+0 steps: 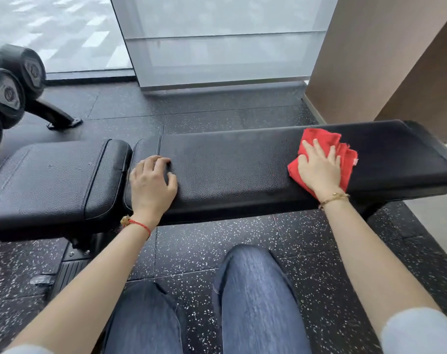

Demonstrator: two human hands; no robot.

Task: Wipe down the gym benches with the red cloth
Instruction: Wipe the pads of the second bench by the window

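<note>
1. While the person leans over the bench (230, 159), the head view shows the right hand (319, 167) pressing flat, fingers spread, on the red cloth (322, 139) near the long pad's right end.
2. Fingers loosely curled and holding nothing, the left hand (152, 180) braces at the pad's left end, beside the gap.
3. Wiping well probably means firm, overlapping passes along the pad, reaching both long edges.

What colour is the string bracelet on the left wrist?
The thin string bracelet is red with a small gold-coloured charm, seen in the head view.
</note>
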